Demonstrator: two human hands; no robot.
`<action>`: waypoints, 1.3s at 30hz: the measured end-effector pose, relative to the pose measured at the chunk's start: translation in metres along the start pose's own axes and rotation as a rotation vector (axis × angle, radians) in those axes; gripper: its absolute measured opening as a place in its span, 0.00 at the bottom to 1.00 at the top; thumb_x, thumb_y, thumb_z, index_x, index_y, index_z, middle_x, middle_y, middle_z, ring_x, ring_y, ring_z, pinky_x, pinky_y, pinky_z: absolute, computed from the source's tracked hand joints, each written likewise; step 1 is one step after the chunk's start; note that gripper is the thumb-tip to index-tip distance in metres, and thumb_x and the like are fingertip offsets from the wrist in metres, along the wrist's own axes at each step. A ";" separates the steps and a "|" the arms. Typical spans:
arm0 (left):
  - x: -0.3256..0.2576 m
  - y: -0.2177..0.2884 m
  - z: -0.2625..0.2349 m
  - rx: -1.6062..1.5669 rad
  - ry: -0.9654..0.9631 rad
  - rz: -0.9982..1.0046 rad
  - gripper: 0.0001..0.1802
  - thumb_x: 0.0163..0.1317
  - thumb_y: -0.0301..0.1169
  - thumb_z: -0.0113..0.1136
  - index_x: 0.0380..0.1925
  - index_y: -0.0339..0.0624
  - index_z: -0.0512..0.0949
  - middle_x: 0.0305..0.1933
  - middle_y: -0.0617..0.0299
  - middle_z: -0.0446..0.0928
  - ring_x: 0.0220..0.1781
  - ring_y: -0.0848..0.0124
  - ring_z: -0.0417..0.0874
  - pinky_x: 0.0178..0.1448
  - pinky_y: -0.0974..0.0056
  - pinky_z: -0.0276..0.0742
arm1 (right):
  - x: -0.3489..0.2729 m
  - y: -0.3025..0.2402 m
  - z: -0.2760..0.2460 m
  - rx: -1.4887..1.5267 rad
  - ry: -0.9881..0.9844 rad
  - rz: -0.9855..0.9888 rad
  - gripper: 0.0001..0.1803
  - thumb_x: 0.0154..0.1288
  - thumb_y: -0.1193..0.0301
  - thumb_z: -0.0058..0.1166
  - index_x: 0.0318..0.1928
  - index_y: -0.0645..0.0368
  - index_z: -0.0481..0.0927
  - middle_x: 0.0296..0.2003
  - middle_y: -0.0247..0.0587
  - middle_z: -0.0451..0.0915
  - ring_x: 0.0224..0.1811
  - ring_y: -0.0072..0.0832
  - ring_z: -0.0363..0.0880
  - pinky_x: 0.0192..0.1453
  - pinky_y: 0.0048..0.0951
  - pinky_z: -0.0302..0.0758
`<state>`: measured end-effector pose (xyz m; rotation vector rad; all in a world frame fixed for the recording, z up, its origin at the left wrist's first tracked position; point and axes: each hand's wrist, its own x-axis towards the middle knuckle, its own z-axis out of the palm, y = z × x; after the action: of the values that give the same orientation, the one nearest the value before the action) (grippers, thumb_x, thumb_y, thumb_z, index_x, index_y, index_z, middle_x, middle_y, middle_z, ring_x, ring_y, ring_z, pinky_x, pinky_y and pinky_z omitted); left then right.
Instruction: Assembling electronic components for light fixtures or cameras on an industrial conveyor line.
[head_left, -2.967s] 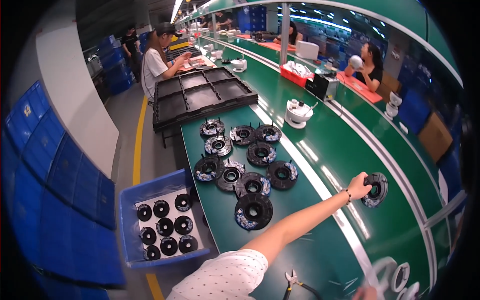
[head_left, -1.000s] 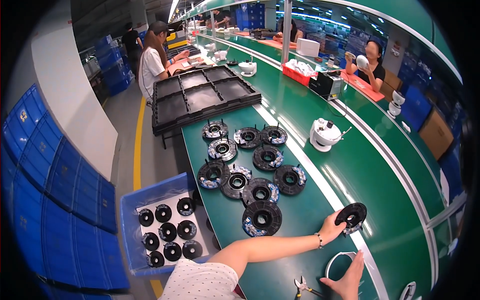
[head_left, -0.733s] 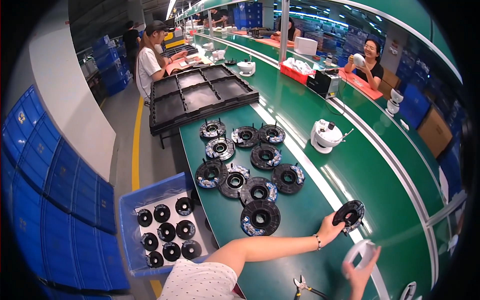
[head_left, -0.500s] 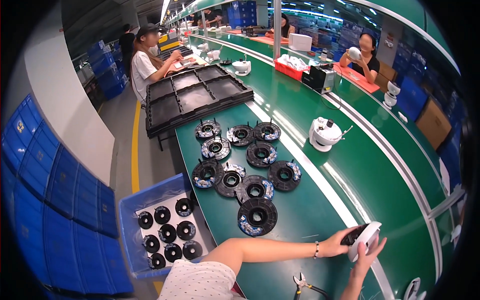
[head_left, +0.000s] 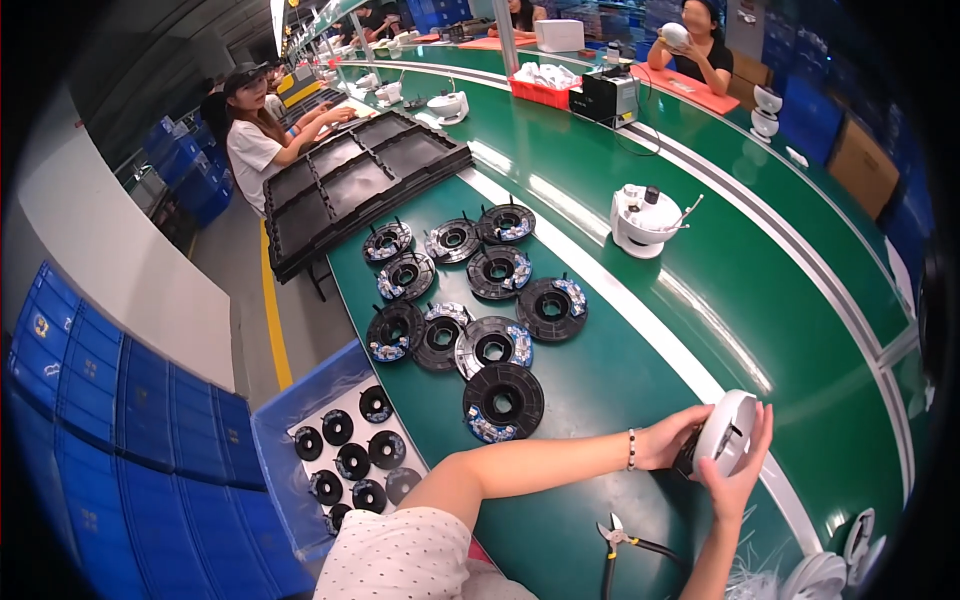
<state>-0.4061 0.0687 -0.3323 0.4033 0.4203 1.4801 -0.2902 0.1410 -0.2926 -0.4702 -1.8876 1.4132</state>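
Observation:
At the right of the bench, both my hands are closed around a white round plastic housing [head_left: 724,432]. My left hand [head_left: 668,438], with a beaded bracelet at its wrist, grips its left side, where a black part shows behind the white shell. My right hand [head_left: 733,484] clasps the right and lower rim, thumb on the near face. Diagonal cutters [head_left: 618,538] with black and yellow handles lie below my left forearm, jaws parted. Several black discs with blue circuit boards, the nearest a large one [head_left: 503,402], lie beyond that forearm.
A blue bin [head_left: 300,405] at the left holds more black discs. A black divided tray [head_left: 350,185] overhangs the bench's far end. On the green conveyor stands a white assembled unit [head_left: 645,222]. White shells [head_left: 815,578] sit at lower right. Co-workers sit at the far left and across the line.
My hands have raised the housing slightly and turned its open face more toward me. The view has shifted, bringing more white shells in at the lower right.

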 end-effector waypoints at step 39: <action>0.006 0.012 -0.009 -0.151 0.079 0.077 0.37 0.57 0.61 0.34 0.53 0.41 0.64 0.52 0.55 0.68 0.53 0.64 0.69 0.57 0.60 0.66 | 0.008 -0.007 0.013 -0.720 -0.134 -0.056 0.62 0.21 0.54 0.70 0.57 0.70 0.51 0.57 0.60 0.50 0.61 0.51 0.49 0.58 0.48 0.55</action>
<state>-0.4204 0.0752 -0.3344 0.2446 0.3560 1.5951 -0.3046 0.1350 -0.2853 -0.6602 -2.4787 0.7011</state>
